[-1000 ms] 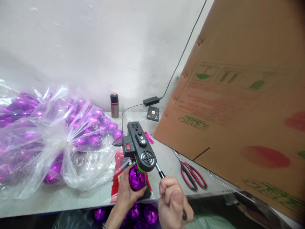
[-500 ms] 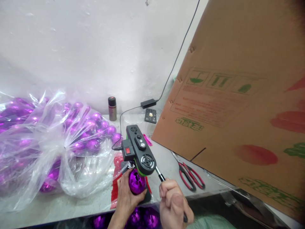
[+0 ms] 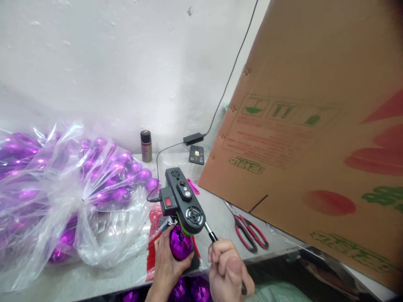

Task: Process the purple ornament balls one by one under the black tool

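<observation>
Purple ball (image 3: 180,242) sat at the near tabletop (image 3: 103,272) edge, about 6 o'clock in view, tucked directly under the head of the small black press (image 3: 184,202). Left hand (image 3: 166,262) cupped the ball from its 8 o'clock side, grip closed around it, fingers wrapping the lower half. Right hand (image 3: 228,272) was fisted tight on the lever handle (image 3: 211,235) that stuck out of the press toward 5 o'clock.

Compared with a second ago, almost nothing moved: ball, both hands and lever kept the same relation; only the whole view slid slightly because the head shifted. Judged from that, the press stroke was being held on the ball, not released; whether the lever had bottomed out could not be told.

Outward: red mat (image 3: 154,247) under the press base. Clear bag of purple balls (image 3: 63,197) lay at 9 o'clock, more purple balls below the tabletop edge. Red scissors (image 3: 250,233) lay at 3 o'clock, near the tilted cardboard box (image 3: 315,126). Small can (image 3: 145,146) and power adapter (image 3: 193,139) stood at 12 o'clock by the wall.
</observation>
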{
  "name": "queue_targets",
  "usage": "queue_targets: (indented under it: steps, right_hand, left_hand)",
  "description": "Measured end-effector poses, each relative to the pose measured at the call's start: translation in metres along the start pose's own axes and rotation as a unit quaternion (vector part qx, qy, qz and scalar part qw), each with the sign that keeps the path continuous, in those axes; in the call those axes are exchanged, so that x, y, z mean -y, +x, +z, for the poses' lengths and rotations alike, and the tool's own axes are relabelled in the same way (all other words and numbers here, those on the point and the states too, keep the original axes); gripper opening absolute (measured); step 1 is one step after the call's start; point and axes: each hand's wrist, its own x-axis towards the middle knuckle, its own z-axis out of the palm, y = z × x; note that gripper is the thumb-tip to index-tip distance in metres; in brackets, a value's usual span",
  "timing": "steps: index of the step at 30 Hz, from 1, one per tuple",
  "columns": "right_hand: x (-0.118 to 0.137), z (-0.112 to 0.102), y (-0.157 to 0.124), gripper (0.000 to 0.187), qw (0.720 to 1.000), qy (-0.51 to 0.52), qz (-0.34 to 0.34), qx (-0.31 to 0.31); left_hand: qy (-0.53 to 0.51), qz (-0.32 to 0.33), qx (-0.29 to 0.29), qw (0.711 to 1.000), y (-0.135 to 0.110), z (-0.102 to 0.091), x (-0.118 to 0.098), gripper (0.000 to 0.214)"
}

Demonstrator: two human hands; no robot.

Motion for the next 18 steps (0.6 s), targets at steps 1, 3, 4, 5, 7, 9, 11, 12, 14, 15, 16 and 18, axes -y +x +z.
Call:
queue_targets:
  steps: [1, 3, 4, 5, 7, 9, 11, 12, 14, 15, 16, 18]
  right_hand:
    - [0.0, 0.0, 0.0, 0.057, 1.0, 0.001, 0.002, 0.001]
    - [0.0, 0.0, 0.0, 0.056, 1.0, 0.004, 0.008, 0.002]
    - [0.0, 0.0, 0.0, 0.056, 1.0, 0.007, 0.009, -0.001]
    - [0.0, 0.0, -0.001, 0.056, 1.0, 0.009, 0.009, -0.002]
    - [-0.001, -0.001, -0.004, 0.056, 1.0, 0.011, 0.008, -0.001]
    - [-0.003, -0.002, -0.012, 0.056, 1.0, 0.008, 0.009, 0.002]
    - [-0.01, -0.005, -0.022, 0.055, 1.0, 0.002, 0.007, 0.0]
    - [-0.015, -0.007, -0.028, 0.055, 1.0, -0.001, 0.003, -0.003]
    - [-0.025, -0.012, -0.038, 0.056, 1.0, -0.006, -0.009, -0.007]
    - [-0.03, -0.014, -0.042, 0.056, 1.0, -0.009, -0.017, -0.004]
    - [-0.033, -0.017, -0.044, 0.057, 1.0, -0.014, -0.026, 0.003]
    - [-0.033, -0.019, -0.04, 0.057, 0.998, -0.024, -0.045, 0.02]
  left_hand:
    - [0.002, 0.0, -0.003, 1.0, 0.0, 0.0, 0.0, 0.074]
    - [0.005, 0.001, -0.009, 1.0, 0.0, 0.001, 0.001, 0.074]
    - [0.005, 0.005, -0.01, 1.0, 0.0, 0.002, 0.001, 0.074]
    - [0.005, 0.009, -0.011, 1.0, 0.001, 0.003, 0.001, 0.073]
    - [0.004, 0.017, -0.014, 1.0, 0.001, 0.004, 0.001, 0.074]
    - [0.005, 0.014, -0.029, 0.999, 0.001, 0.007, -0.002, 0.075]
    - [0.006, 0.007, -0.045, 0.999, 0.0, 0.008, -0.006, 0.075]
    - [0.005, 0.005, -0.049, 0.999, 0.0, 0.009, -0.007, 0.075]
    - [0.002, 0.003, -0.047, 0.999, -0.001, 0.008, -0.009, 0.076]
    - [0.0, 0.0, -0.045, 0.999, -0.001, 0.008, -0.008, 0.076]
    - [-0.002, -0.002, -0.04, 0.999, -0.001, 0.007, -0.008, 0.076]
    - [-0.009, -0.004, -0.03, 1.0, 0.001, 0.004, -0.007, 0.076]
